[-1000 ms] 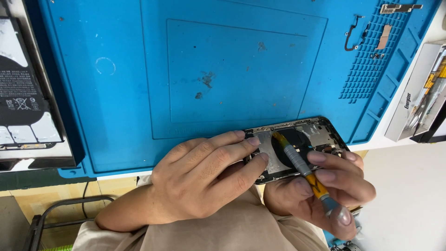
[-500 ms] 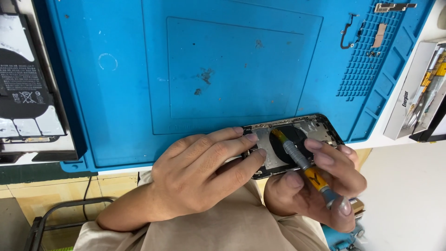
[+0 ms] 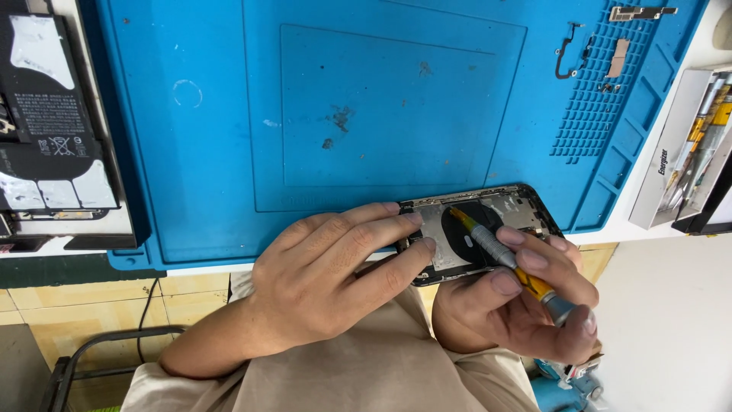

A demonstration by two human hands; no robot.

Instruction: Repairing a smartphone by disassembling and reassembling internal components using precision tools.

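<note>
The opened smartphone (image 3: 476, 233) lies at the near edge of the blue silicone repair mat (image 3: 381, 99), its long axis running roughly left to right with the right end tilted slightly away from the person, its inner side facing up and showing a dark round coil and metal plates; the precision screwdriver (image 3: 499, 255) slants across it, yellow tip pointing up and left onto the coil area, grey grip and yellow collar trailing down and right toward the person's body.

The left hand (image 3: 328, 278) lies palm down over the phone's left end, fingers stretched rightward and pressed on its edge and plate, clamping it to the mat; the right hand (image 3: 518, 305) curls under the phone's right end, thumb and fingers closed around the screwdriver's shaft, with the index fingertip near its end cap; the two hands sit close together, each gripping its own thing.

A black battery pack (image 3: 49, 122) with white labels and patches of pale adhesive lies far left beside the mat; a white box of tools (image 3: 675, 164) with yellow and grey handles stands at the right edge; small metal brackets (image 3: 637, 13) rest on the mat's gridded upper right corner.
</note>
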